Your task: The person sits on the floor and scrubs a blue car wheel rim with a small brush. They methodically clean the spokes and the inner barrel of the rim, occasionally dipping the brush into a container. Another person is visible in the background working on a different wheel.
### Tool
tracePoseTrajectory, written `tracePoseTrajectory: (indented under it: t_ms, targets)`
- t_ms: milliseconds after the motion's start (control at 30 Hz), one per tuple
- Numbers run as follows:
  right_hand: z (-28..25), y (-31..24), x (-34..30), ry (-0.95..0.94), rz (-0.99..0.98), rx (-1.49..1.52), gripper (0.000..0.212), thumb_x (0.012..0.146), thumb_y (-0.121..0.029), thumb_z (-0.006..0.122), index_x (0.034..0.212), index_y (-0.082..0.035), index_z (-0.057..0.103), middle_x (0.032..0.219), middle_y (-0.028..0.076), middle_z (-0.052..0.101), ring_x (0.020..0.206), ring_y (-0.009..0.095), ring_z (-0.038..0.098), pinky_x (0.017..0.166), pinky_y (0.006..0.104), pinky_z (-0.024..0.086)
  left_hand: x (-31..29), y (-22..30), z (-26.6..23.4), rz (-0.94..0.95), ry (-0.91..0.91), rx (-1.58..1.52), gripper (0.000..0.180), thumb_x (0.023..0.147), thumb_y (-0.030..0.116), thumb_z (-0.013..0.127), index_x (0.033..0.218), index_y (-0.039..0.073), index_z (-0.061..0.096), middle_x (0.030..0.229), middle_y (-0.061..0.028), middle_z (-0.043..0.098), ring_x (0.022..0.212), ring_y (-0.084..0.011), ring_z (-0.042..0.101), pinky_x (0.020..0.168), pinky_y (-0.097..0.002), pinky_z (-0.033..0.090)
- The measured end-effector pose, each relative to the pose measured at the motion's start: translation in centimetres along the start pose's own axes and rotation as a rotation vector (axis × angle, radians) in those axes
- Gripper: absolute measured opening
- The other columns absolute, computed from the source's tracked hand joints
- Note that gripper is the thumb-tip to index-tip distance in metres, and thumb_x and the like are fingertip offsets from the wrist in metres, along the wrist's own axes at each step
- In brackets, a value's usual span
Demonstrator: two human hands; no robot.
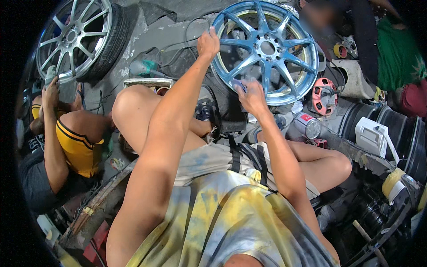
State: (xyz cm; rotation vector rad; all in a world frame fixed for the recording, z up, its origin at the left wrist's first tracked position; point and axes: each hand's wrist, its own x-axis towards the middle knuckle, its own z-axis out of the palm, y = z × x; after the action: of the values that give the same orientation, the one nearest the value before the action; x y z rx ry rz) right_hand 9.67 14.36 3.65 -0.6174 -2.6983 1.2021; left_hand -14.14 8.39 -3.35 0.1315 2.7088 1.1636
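Steadying the blue wheel (265, 75), the left hand (208, 43) has its fingers curled tightly at the left edge of the outer lip. The right hand (253, 98) is pinched narrow around a small bluish pad (238, 85) at the lip's lower left, nearer the body than the left-hand grip. Lying mostly beyond and right of both grips, the wheel turns its face up toward the wearer; it is round, so neither axis is clearly longer, and its slim spokes (296, 43) fan out from a centre with bolt holes. Its metal is streaky blue, with a shinier, paler rim. Left of the left-hand grip sit a teal-and-grey power tool (142, 67) and, farther out, a silver wheel (71, 34) with a black rubber tyre (111, 42). Right of the right-hand grip are a ribbed, reddish disc (324, 96) and a cylindrical metal can (307, 125).
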Motion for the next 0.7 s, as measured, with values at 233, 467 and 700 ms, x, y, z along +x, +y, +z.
tracePoseTrajectory:
  t_ms: [233,467,700]
  targets:
    - [-0.1,1.7,1.5,-0.091,-0.042,0.095,0.016,0.094,-0.014,0.065,0.101,-0.001,0.073,0.095,0.023,0.065,0.095,0.046,0.063,0.079,0.0515,0.049,-0.3,0.4,0.2,-0.002,0.003,0.001,0.065,0.105,0.047,0.039,0.109,-0.011,0.068,0.112,-0.0381,0.066,0.111,-0.0539,0.062,0.100,-0.0562,0.046]
    - [-0.8,2.0,1.1,-0.146,-0.117,-0.009,0.019,0.096,-0.016,0.061,0.101,-0.001,0.071,0.096,0.021,0.065,0.093,0.045,0.062,0.079,0.0530,0.049,0.2,-0.2,0.0,0.039,-0.004,-0.009,0.062,0.105,0.045,0.040,0.112,-0.009,0.068,0.113,-0.0368,0.066,0.111,-0.0539,0.062,0.100,-0.0565,0.046]
    - [-2.9,1.4,1.4,-0.354,-0.079,-0.146,0.022,0.095,-0.019,0.061,0.094,0.001,0.072,0.098,0.023,0.068,0.096,0.046,0.064,0.084,0.0550,0.050,0.0,-0.5,-0.2,0.038,-0.004,0.009,0.062,0.105,0.045,0.039,0.113,-0.008,0.068,0.114,-0.0351,0.067,0.112,-0.0530,0.062,0.101,-0.0563,0.046]
